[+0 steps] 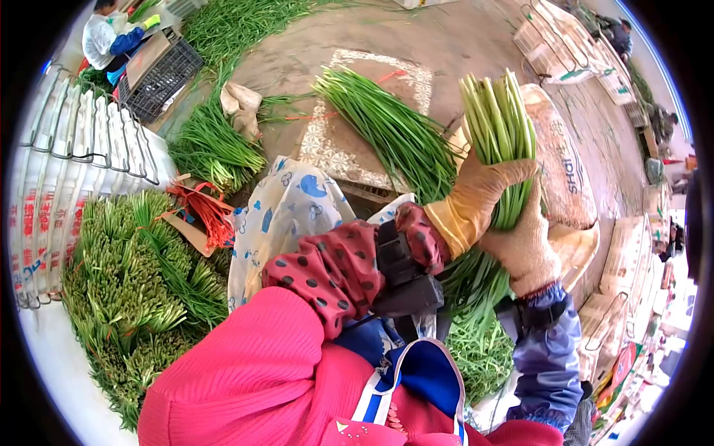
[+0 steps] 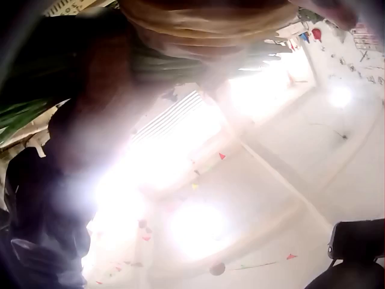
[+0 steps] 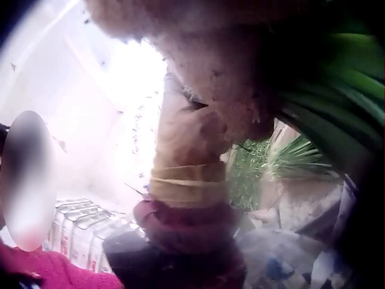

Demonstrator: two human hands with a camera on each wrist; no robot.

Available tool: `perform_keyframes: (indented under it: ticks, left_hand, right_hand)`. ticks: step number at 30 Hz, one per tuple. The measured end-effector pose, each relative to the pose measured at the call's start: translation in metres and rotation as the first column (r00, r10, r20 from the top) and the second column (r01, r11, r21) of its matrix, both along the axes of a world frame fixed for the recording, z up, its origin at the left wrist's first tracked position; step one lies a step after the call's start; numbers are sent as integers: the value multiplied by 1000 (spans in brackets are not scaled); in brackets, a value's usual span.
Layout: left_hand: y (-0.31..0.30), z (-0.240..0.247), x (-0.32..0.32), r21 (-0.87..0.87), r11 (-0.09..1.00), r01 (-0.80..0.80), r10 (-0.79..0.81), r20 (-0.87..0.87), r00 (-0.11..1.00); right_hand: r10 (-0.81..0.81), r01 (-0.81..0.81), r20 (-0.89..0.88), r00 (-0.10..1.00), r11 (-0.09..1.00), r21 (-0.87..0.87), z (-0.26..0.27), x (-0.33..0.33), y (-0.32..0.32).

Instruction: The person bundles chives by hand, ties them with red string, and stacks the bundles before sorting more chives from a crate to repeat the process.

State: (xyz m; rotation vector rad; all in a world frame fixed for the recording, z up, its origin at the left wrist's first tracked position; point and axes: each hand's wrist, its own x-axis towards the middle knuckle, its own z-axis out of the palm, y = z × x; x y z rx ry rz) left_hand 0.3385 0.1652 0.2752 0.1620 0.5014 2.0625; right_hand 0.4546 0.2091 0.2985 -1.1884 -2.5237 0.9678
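Observation:
In the head view both gloved hands grip one upright bunch of chives (image 1: 498, 123), pale cut ends at the top and green leaves trailing below. My left hand (image 1: 480, 193), in a tan glove with a yellow cuff, wraps the bunch from the left. Lower down on the right, my right hand (image 1: 524, 245) holds it in a knitted beige glove. The right wrist view shows the knitted glove (image 3: 240, 54) close up, dark leaves (image 3: 337, 84) beside it. A loose pile of chives (image 1: 387, 123) lies just beyond the hands on a patterned board (image 1: 320, 145).
Stacked bundles (image 1: 134, 282) fill the left side, beside red ties (image 1: 208, 212) in a cardboard piece. More chives (image 1: 216, 149) lie ahead. A printed sack (image 1: 561, 163) stands right of the hands. White crates (image 1: 89, 149) and a black crate (image 1: 160, 78) are at left, near another person (image 1: 108, 37).

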Motion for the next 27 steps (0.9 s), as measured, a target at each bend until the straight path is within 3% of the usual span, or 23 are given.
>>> perform_keyframes:
  ticks: [1,4,6,8,9,12,13,14,15,17,18,20,22,24,27]
  left_hand:
    - [7,-2,-12,0,1000,-15,15,-15,1000]
    - [25,-20,-63,-33,997,-76,70,-151,986]
    - [37,-40,-97,-73,994,-87,79,-109,991]
    - [43,-60,-127,-157,972,-173,143,-188,972]
    - [47,-74,-144,-177,968,-180,143,-204,969]
    - [48,-104,-185,-311,935,-168,105,-209,972]
    - [45,-111,-196,-418,904,-87,4,-194,981]
    - [35,-110,-209,-549,829,-106,-258,-544,799]
    - [21,-108,-222,-647,741,-181,-523,-724,449]
    - [6,-127,-240,-715,669,-203,-678,-699,227]
    - [0,-148,-246,-721,684,-111,-621,-656,430]
    - [-19,-180,-274,-866,496,-63,-800,-484,354]
    - [-39,-203,-298,-846,528,-78,-742,-504,443]
    - [-44,-197,-308,-859,495,-134,-600,-449,662]
    - [-32,-212,-323,-829,528,-185,-540,-496,680]
  right_hand:
    - [55,-53,-88,995,998,30,-7,-13,13]
    - [144,-145,14,989,985,90,7,-79,37]
    - [247,-245,-33,968,969,39,-7,-122,59]
    - [431,-415,-232,872,902,118,-41,-167,80]
    - [453,-435,-193,870,891,127,-70,-192,94]
    - [432,-438,74,899,888,138,-85,-244,90]
    - [429,-429,17,903,898,98,-92,-255,90]
    - [420,-418,-41,907,907,54,-100,-265,91]
    - [397,-397,-21,918,918,18,-126,-277,97]
    - [344,-338,128,930,939,-65,-171,-299,106]
    - [320,-302,258,912,947,-105,-178,-306,104]
    - [255,-263,274,927,965,-7,-207,-314,93]
    - [171,-190,252,953,980,52,-224,-313,93]
    - [214,-226,205,955,973,37,-220,-310,93]
    - [187,-207,205,961,975,82,-231,-310,94]
